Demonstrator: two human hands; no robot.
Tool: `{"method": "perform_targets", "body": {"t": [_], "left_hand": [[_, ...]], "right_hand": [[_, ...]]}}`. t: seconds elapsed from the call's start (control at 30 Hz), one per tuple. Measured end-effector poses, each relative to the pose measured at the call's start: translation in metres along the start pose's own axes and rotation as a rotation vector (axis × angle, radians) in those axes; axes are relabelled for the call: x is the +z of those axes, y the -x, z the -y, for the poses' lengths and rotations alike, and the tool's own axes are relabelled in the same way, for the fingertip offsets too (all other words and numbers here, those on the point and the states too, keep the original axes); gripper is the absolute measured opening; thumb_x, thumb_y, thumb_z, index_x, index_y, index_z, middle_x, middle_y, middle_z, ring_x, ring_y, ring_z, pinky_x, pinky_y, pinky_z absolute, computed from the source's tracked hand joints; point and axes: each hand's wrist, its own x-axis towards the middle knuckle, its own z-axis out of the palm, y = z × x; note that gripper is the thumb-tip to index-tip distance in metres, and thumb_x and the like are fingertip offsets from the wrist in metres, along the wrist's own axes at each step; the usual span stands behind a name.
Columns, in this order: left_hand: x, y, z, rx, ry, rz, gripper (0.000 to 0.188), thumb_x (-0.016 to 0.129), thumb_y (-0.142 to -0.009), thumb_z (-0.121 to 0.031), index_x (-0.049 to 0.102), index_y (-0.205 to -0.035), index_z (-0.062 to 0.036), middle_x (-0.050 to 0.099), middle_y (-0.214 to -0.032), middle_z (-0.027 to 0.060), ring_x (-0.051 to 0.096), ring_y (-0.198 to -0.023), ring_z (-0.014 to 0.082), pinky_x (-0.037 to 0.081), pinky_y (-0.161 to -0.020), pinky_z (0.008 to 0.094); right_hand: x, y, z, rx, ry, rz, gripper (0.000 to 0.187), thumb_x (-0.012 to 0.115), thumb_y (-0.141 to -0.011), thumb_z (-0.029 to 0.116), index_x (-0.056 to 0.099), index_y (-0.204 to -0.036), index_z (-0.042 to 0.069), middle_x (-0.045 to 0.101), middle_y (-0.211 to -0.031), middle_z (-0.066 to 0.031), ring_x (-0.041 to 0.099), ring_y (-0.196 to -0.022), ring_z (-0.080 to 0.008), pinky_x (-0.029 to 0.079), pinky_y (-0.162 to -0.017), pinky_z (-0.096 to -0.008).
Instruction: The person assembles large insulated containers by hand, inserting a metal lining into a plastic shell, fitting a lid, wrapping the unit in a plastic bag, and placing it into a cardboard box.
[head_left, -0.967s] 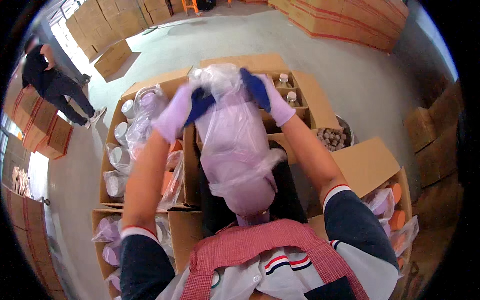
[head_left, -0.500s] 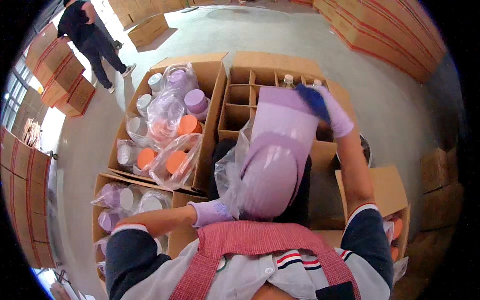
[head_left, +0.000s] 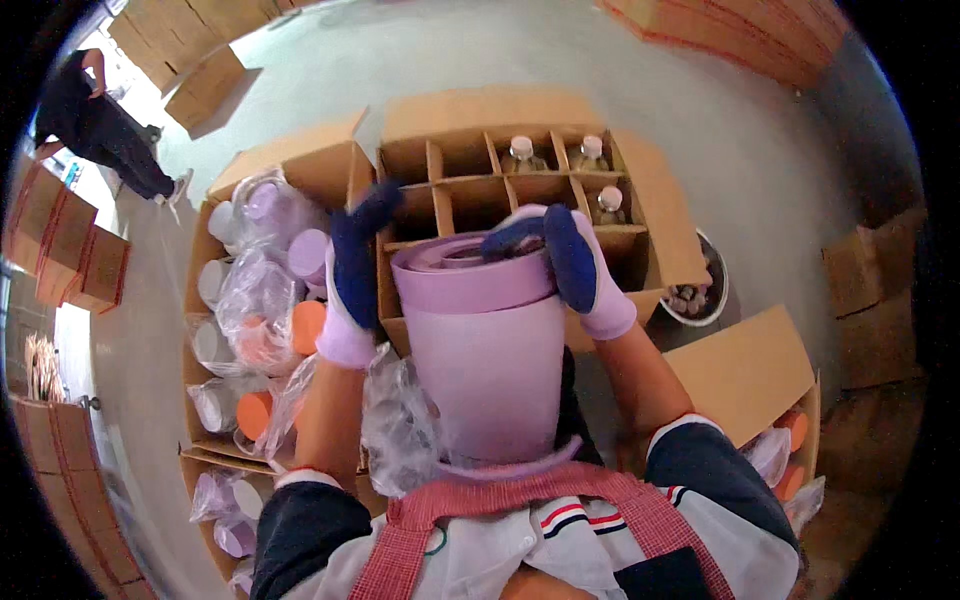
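Observation:
A large lilac tapered plastic vessel (head_left: 485, 375) stands in front of my body, with a darker rim and a recessed, ringed top facing up. My right hand (head_left: 578, 268), in a lilac glove with dark blue palm and fingers, grips the rim's right side, fingers reaching over the top. In a matching glove, my left hand (head_left: 352, 270) is raised just left of the rim with its fingers apart, holding nothing. Crumpled clear plastic wrap (head_left: 398, 425) hangs beside the vessel's left side. A curved lilac piece (head_left: 520, 466) shows around its lower end, near my apron.
Ahead is a divided carton (head_left: 432, 215) with several capped clear bottles (head_left: 590, 153). At left, an open carton (head_left: 362, 180) holds wrapped lilac, white and orange-topped containers (head_left: 308, 325). A metal bowl (head_left: 712, 305) of small pieces sits right. A person (head_left: 105, 130) stands far left near stacked boxes.
The lilac vessel has turned from a slant to more upright, its ringed top now visible. My left hand has left the plastic wrap and risen beside the rim; my right hand has come nearer.

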Motion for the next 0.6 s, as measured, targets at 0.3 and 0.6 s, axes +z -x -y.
{"method": "perform_targets", "body": {"t": [0.3, 0.6], "left_hand": [[-0.016, -0.036, 0.038, -0.108, -0.205, 0.187, 0.065, 0.025, -0.099, -0.048, 0.054, -0.124, 0.0039, 0.059, -0.123, 0.0163, 0.055, -0.112, 0.0255, 0.039, -0.101, 0.0372], [-0.027, -0.043, 0.015, -0.140, -0.264, 0.348, 0.073, 0.029, -0.095, -0.056, 0.055, -0.121, 0.0063, 0.061, -0.117, 0.0172, 0.058, -0.105, 0.0248, 0.042, -0.098, 0.0369]], "right_hand": [[-0.043, -0.020, -0.025, -0.103, -0.223, -0.416, 0.053, 0.025, -0.099, 0.035, 0.055, -0.120, -0.003, 0.057, -0.121, -0.0133, 0.051, -0.115, -0.0213, 0.034, -0.102, -0.0323], [-0.034, -0.026, -0.033, -0.181, -0.281, -0.510, 0.072, 0.017, -0.097, 0.052, 0.050, -0.126, -0.004, 0.051, -0.132, -0.0161, 0.047, -0.121, -0.0265, 0.027, -0.109, -0.0350]]}}
